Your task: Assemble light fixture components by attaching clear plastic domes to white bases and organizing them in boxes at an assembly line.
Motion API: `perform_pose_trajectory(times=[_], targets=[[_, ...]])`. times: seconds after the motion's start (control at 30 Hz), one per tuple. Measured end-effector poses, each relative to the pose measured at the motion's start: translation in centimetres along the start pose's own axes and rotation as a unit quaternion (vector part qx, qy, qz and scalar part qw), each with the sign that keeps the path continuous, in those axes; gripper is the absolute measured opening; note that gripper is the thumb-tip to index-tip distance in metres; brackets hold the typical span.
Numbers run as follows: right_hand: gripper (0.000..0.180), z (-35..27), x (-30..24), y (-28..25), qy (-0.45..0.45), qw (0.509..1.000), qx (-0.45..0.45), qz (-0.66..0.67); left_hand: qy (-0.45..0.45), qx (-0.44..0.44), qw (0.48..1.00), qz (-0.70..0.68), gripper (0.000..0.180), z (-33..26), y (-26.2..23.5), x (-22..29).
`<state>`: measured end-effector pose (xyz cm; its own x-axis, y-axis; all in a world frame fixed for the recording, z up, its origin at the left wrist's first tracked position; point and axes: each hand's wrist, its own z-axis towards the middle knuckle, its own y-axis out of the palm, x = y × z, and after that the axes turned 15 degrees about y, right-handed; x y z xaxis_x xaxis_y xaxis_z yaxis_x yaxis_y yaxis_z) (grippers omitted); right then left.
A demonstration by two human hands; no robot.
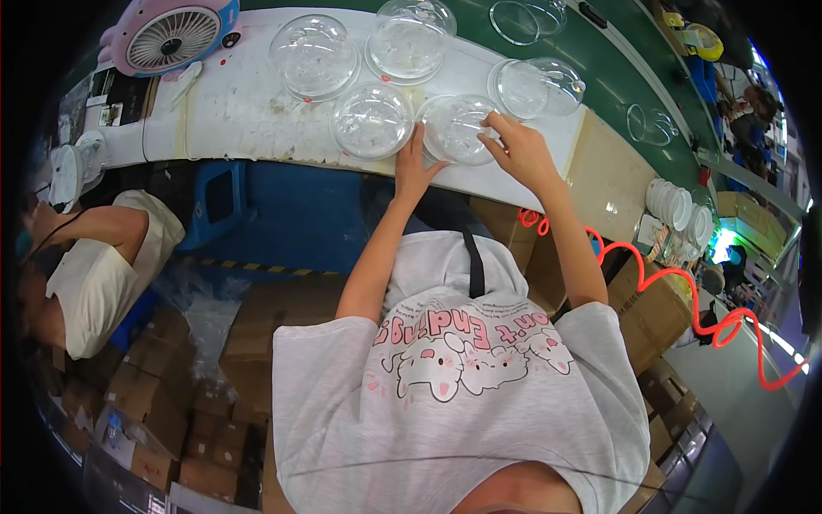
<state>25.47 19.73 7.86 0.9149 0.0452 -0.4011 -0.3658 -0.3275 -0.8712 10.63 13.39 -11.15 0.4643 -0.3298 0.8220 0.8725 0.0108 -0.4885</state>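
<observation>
I see both hands grasping one clear dome [458,127] on the counter [240,120]. The left hand [414,167] holds its 7 o'clock edge, fingers extended. The right hand [522,150] grips at 3 o'clock.

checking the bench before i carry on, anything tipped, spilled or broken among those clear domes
One clear dome at the right end lies tipped on its side, while the others sit rim-down. The white bench top looks scuffed and stained. Both hands rest on an upright dome. No breakage visible.
</observation>
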Motion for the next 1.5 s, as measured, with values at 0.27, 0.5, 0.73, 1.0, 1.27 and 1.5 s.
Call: perform_pose_trajectory(times=[0.27,0.5,0.73,1.0,1.27,1.5], targets=[[0.017,0.7,1.4,-0.7,-0.121,0.992,-0.03,-0.009,0.0,-0.02,1.0,0.012,0.082,-0.1,-0.2,0.1],[0.016,0.1,0.3,0.4,-0.057,0.998,0.034,0.008,0.001,-0.019,0.999,0.026,0.082,-0.1,0.1,0.1],[0.014,-1.0,0.2,0.6,0.017,0.997,0.064,0.031,0.007,-0.046,0.998,0.047,0.084,0.2,-0.2,0.4],[0.014,-0.2,0.8,0.7,-0.043,0.995,0.075,0.045,0.001,-0.025,0.999,0.036,0.088,0.2,0.0,0.3],[0.014,0.0,0.5,0.5,-0.055,0.996,0.066,0.04,0.003,-0.022,0.999,0.034,0.09,0.1,0.2,0.2],[0.016,-0.7,0.2,1.2,-0.047,0.997,0.055,0.033,-0.009,-0.026,1.0,0.005,0.087,-0.1,0.1,-0.2]])
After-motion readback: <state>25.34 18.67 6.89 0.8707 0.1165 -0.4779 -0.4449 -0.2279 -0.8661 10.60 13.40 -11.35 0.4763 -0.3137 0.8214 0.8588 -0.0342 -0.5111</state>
